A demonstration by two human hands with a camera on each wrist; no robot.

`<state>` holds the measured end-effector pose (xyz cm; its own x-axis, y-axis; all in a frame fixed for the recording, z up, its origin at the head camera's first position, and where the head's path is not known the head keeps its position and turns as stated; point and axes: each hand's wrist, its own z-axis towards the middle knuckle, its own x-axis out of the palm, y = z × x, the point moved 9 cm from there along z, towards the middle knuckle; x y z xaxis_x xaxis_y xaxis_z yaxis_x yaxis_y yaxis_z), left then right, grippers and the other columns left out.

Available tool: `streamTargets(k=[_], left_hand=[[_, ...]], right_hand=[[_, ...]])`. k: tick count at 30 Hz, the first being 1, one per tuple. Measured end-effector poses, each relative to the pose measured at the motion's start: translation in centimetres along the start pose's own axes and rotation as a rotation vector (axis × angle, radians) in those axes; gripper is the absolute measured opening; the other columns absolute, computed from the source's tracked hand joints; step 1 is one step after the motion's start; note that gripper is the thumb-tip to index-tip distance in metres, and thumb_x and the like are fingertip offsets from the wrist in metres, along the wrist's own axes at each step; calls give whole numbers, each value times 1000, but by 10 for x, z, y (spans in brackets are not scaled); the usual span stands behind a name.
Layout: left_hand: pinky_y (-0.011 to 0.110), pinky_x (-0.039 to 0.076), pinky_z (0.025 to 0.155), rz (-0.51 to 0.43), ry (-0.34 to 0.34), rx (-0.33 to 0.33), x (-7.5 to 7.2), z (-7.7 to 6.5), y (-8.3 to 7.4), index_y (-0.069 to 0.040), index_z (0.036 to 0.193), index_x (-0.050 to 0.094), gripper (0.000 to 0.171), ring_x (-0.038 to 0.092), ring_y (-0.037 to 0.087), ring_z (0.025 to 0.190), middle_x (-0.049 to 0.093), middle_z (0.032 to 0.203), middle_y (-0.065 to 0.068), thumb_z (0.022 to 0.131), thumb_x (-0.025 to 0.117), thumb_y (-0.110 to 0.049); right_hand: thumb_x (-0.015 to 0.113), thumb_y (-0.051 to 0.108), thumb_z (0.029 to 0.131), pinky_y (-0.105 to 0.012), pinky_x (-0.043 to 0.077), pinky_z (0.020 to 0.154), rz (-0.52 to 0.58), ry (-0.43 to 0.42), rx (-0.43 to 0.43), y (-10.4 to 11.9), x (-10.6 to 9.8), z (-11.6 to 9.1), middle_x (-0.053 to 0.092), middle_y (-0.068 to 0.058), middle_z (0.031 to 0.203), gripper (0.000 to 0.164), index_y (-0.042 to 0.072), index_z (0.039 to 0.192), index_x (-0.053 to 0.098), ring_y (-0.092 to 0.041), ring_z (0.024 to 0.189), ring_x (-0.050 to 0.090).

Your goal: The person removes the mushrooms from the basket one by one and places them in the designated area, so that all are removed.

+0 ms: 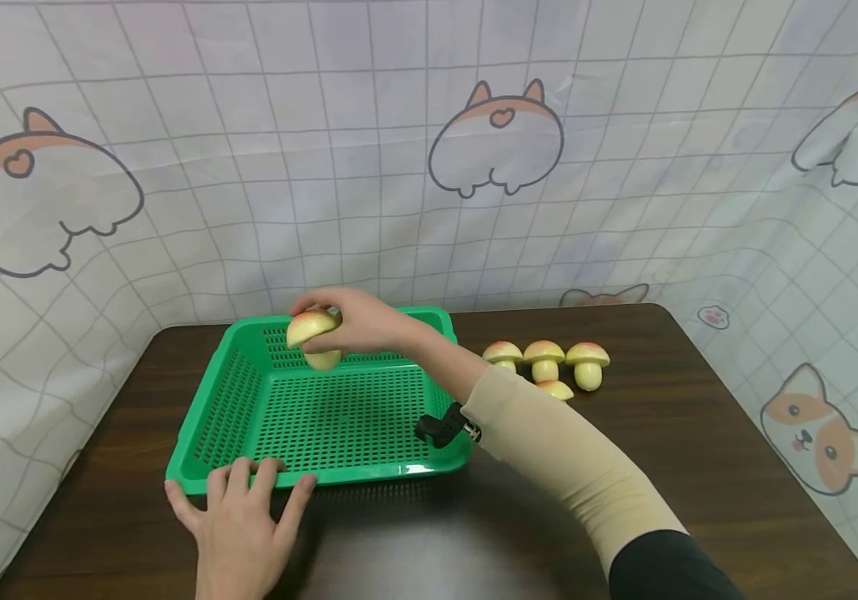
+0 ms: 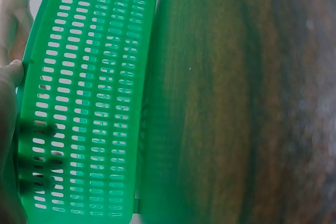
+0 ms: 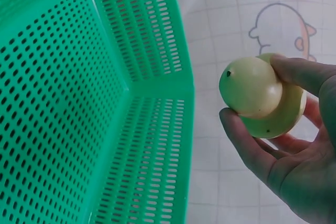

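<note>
My right hand (image 1: pixel 357 321) grips a toy mushroom (image 1: pixel 313 329) with a yellow cap blushed red and a pale stem. It is held up over the far left part of a green plastic basket (image 1: pixel 460 454). In the right wrist view the thumb and fingers close round the mushroom (image 3: pixel 252 87), stem end toward the camera, beside the basket's slotted wall (image 3: pixel 152 150). My left hand (image 1: pixel 244 521) rests on the basket's near rim at the left corner, fingers spread over the edge. The left wrist view shows the basket's outer side (image 2: pixel 84 98) with the thumb at its rim.
Several more mushrooms (image 1: pixel 588 365) stand on the dark wooden table (image 1: pixel 699 467) right of the basket, one lying tipped (image 1: pixel 556 389). My right forearm crosses in front of them and the basket's right end. A white gridded cloth (image 1: pixel 398 208) with corgi drawings hangs behind.
</note>
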<state>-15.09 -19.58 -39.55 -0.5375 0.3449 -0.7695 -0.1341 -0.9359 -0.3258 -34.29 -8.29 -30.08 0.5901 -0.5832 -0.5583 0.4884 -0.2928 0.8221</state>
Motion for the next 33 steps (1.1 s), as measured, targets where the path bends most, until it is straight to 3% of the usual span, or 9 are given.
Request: streamTargets(k=[15, 20, 33], left_hand=[[82, -9, 104, -6, 5, -17, 1, 1, 2, -8, 97, 68, 45, 50, 45, 101, 61, 98, 16, 97, 66, -52], [82, -8, 105, -9, -21, -15, 0, -1, 1, -9, 95, 68, 43, 50, 45, 100, 61, 96, 14, 97, 66, -52], [82, -6, 104, -15, -28, -4, -1, 0, -1, -8, 96, 67, 44, 49, 44, 99, 60, 96, 14, 97, 66, -53]], right_hand=[[76, 22, 95, -34, 56, 78, -29, -40, -42, -3, -24, -38, 62, 6, 128, 41, 21, 135, 65, -20, 105, 60], [76, 22, 95, -35, 55, 80, -50, -54, -60, -4, -33, -51, 63, 7, 128, 42, 21, 136, 64, -19, 108, 60], [80, 21, 93, -38, 55, 81, -42, -129, -36, -21, -53, -88, 64, 7, 127, 46, 21, 136, 64, -20, 106, 61]])
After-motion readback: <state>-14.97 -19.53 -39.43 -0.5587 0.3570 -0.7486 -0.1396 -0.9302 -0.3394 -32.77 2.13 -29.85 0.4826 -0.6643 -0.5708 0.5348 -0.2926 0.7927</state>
